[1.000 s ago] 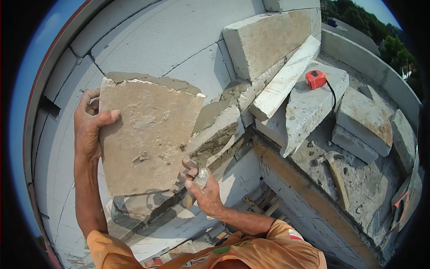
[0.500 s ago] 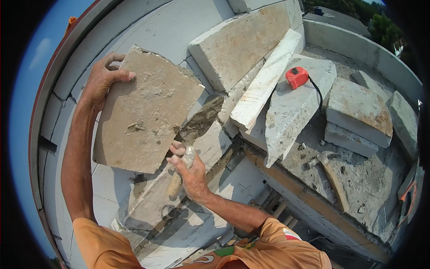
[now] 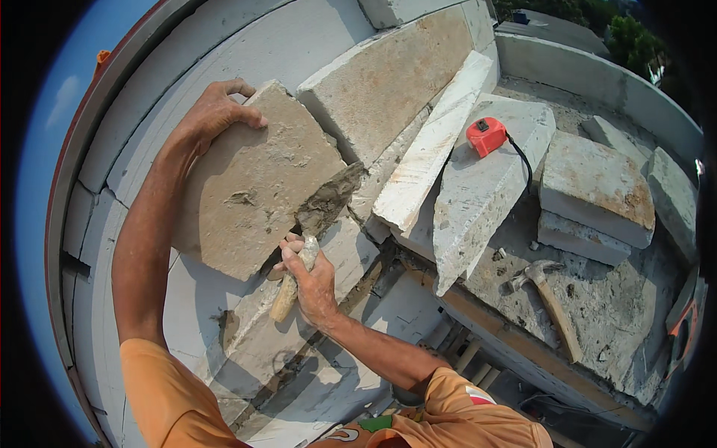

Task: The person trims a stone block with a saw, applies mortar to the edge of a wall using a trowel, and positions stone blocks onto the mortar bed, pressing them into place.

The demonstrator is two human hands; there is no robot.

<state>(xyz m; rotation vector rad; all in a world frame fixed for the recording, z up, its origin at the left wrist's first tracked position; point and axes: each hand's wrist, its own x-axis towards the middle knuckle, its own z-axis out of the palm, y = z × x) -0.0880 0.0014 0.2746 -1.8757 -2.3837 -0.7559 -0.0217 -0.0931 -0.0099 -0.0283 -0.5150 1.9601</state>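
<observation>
Left hand (image 3: 216,117) is gripping tan block (image 3: 250,187) by top edge, right hand (image 3: 317,287) clasping mortar-smeared trowel (image 3: 326,201) at right edge.

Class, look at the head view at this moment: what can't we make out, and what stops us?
All in the head view:
- Block: its far face, turned away from the camera.
- Left hand: some fingers, hidden behind the block.
- Trowel: part of its handle, covered by the right hand.
- Orange-and-dark tool: its exact kind, too small and close to the dark rim.
</observation>
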